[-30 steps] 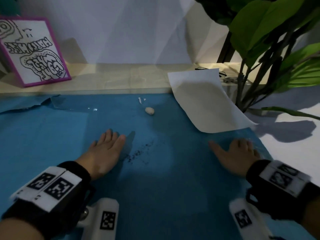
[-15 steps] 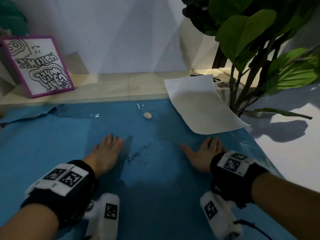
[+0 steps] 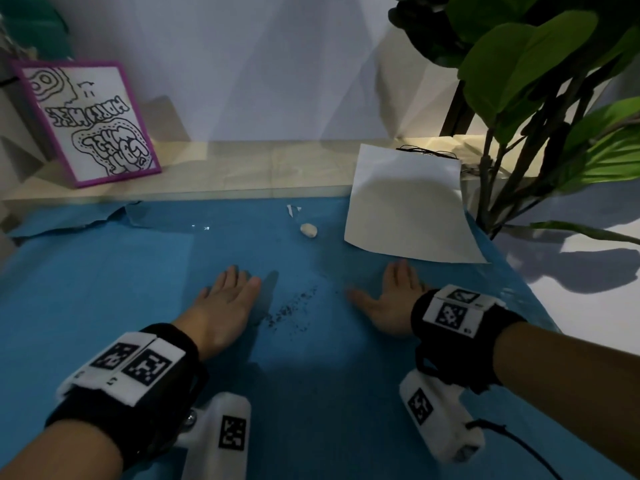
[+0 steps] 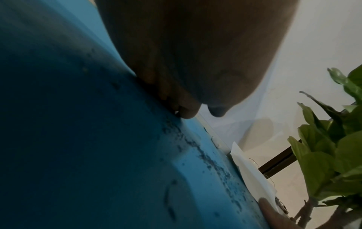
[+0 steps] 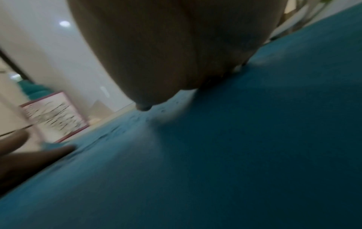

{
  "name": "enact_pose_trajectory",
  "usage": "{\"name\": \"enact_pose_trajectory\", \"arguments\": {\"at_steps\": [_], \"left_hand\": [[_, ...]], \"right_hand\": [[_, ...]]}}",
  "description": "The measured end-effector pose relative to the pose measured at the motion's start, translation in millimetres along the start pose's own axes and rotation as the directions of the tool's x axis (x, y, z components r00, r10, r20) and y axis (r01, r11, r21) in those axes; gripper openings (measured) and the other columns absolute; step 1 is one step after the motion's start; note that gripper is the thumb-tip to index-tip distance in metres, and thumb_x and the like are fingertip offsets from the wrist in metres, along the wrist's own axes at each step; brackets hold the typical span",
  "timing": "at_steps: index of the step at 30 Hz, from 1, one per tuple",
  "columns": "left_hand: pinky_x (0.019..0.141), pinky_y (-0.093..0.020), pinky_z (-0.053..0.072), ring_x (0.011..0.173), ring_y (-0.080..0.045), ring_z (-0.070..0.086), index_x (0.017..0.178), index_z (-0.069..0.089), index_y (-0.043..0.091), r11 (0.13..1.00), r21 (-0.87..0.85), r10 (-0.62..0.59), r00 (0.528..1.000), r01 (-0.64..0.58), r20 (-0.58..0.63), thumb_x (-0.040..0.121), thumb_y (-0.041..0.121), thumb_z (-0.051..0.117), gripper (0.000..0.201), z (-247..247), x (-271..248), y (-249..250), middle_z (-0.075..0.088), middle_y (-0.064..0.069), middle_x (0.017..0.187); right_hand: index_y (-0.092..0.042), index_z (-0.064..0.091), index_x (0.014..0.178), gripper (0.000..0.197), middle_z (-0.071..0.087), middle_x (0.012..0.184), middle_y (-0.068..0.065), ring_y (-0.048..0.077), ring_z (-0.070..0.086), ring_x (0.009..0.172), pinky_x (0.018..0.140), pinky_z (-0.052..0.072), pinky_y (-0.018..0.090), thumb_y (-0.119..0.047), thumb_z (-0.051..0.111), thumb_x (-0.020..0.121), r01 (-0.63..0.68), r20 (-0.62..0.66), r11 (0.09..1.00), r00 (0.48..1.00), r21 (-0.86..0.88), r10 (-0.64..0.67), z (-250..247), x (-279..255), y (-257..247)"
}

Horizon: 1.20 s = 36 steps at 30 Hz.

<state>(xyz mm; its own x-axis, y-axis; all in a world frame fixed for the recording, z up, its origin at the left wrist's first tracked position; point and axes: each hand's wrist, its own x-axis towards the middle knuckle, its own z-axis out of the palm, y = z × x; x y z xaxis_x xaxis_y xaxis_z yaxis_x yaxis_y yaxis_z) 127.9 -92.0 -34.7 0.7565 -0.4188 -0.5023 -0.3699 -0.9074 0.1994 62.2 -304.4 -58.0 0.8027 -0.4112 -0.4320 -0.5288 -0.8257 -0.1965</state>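
Both my hands lie flat, palm down, on a blue sheet [image 3: 104,289] that covers the table. My left hand [image 3: 225,299] rests left of a scatter of dark crumbs [image 3: 291,310], fingers straight and together. My right hand [image 3: 388,299] lies right of the crumbs, fingers straight, thumb spread toward them. Neither hand holds anything. In the left wrist view the crumbs [image 4: 205,156] run along the sheet just past my left fingertips [image 4: 188,113]. The right wrist view is blurred and shows my right hand [image 5: 176,62] on the blue sheet [image 5: 254,155].
A white paper sheet [image 3: 408,206] lies at the back right, its far edge curled up. A small pale lump [image 3: 308,230] and white scraps [image 3: 291,209] sit behind the crumbs. A purple-framed drawing [image 3: 90,123] leans at the back left. A leafy plant [image 3: 540,98] stands at the right.
My right hand has slid left across the blue sheet, from near the right edge to beside the crumbs. My left hand has stayed in place.
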Motion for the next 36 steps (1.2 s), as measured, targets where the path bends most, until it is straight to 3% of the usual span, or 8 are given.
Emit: {"name": "enact_pose_trajectory", "arguments": {"at_steps": [7, 11, 16, 21, 25, 28, 32, 36], "left_hand": [[0.117, -0.035, -0.001, 0.145, -0.026, -0.018, 0.146, -0.02, 0.006, 0.997, -0.068, -0.025, 1.0, 0.025, -0.002, 0.103, 0.009, 0.006, 0.051, -1, -1, -2, -0.023, -0.016, 0.155], [0.117, -0.034, -0.002, 0.145, -0.025, -0.018, 0.146, -0.021, 0.007, 0.993, -0.114, -0.019, 1.0, 0.018, -0.005, 0.103, 0.009, 0.007, 0.052, 2, 0, -5, -0.023, -0.015, 0.155], [0.117, -0.029, -0.002, 0.145, -0.015, -0.014, 0.15, -0.011, 0.009, 0.972, -0.232, 0.016, 1.0, -0.021, -0.027, 0.103, 0.018, 0.004, 0.049, 4, -2, -8, -0.019, -0.007, 0.157], [0.109, -0.016, -0.007, 0.145, -0.01, -0.01, 0.149, -0.01, 0.016, 0.922, -0.383, 0.031, 0.998, -0.052, -0.059, 0.105, 0.019, 0.007, 0.047, 10, 4, -18, -0.013, -0.002, 0.158], [0.111, -0.017, 0.003, 0.146, -0.011, 0.01, 0.151, 0.016, 0.013, 0.828, -0.554, 0.022, 0.992, -0.088, -0.124, 0.104, 0.04, 0.021, 0.055, 12, 3, -25, 0.014, 0.001, 0.158], [0.119, -0.031, 0.015, 0.14, -0.008, 0.029, 0.147, 0.035, 0.021, 0.768, -0.632, -0.003, 0.987, -0.099, -0.158, 0.086, 0.076, 0.021, 0.083, 9, 3, -37, 0.031, 0.009, 0.152], [0.113, -0.02, 0.013, 0.139, -0.006, 0.027, 0.146, 0.037, 0.021, 0.757, -0.645, -0.064, 0.972, -0.101, -0.226, 0.094, 0.058, 0.018, 0.066, 6, -1, -49, 0.031, 0.009, 0.151], [0.108, -0.013, 0.009, 0.142, -0.006, 0.02, 0.149, 0.027, 0.018, 0.801, -0.594, -0.113, 0.956, -0.074, -0.272, 0.1, 0.044, 0.019, 0.056, 5, -13, -52, 0.022, 0.005, 0.155]], "right_hand": [[-0.01, -0.017, 0.147, 0.089, -0.024, 0.156, 0.006, 0.017, -0.018, 0.144, 0.116, -0.007, 0.035, -0.068, 0.018, 0.089, 0.168, 0.09, 0.984, 0.983, -0.063, -0.162, -2, -6, -11], [-0.012, -0.017, 0.148, 0.086, -0.024, 0.155, 0.002, 0.013, -0.019, 0.143, 0.118, -0.009, 0.037, -0.066, 0.018, 0.089, 0.446, 0.27, 0.886, 0.875, -0.124, -0.402, 1, -24, -28], [-0.01, -0.016, 0.148, 0.091, -0.021, 0.156, 0.005, 0.017, -0.015, 0.145, 0.118, -0.007, 0.034, -0.07, 0.017, 0.087, 0.344, 0.13, 0.914, 0.938, -0.215, -0.323, -21, 17, -33], [-0.013, -0.01, 0.15, 0.095, -0.014, 0.158, -0.001, 0.011, -0.009, 0.145, 0.118, -0.002, 0.028, -0.072, 0.018, 0.08, 0.656, 0.332, 0.728, 0.744, -0.2, -0.58, -7, -10, -38], [-0.016, -0.015, 0.149, 0.09, -0.017, 0.158, 0.0, 0.012, -0.009, 0.146, 0.118, -0.003, 0.027, -0.07, 0.021, 0.086, 0.516, 0.126, 0.826, 0.857, -0.228, -0.5, -35, 32, -46], [-0.009, -0.004, 0.149, 0.092, -0.007, 0.158, 0.005, 0.022, 0.0, 0.146, 0.119, 0.004, 0.035, -0.069, 0.025, 0.087, 0.575, 0.205, 0.756, 0.818, -0.313, -0.538, -20, 23, -48], [-0.015, -0.019, 0.148, 0.098, -0.027, 0.154, -0.003, 0.009, -0.022, 0.142, 0.118, -0.009, 0.031, -0.074, 0.012, 0.076, 0.725, 0.431, 0.611, 0.684, -0.318, -0.589, -4, -20, -42], [-0.018, -0.017, 0.148, 0.092, -0.022, 0.156, -0.003, 0.007, -0.016, 0.143, 0.114, -0.01, 0.024, -0.072, 0.016, 0.081, 0.614, 0.295, 0.745, 0.786, -0.262, -0.544, -24, 6, -48]]}}
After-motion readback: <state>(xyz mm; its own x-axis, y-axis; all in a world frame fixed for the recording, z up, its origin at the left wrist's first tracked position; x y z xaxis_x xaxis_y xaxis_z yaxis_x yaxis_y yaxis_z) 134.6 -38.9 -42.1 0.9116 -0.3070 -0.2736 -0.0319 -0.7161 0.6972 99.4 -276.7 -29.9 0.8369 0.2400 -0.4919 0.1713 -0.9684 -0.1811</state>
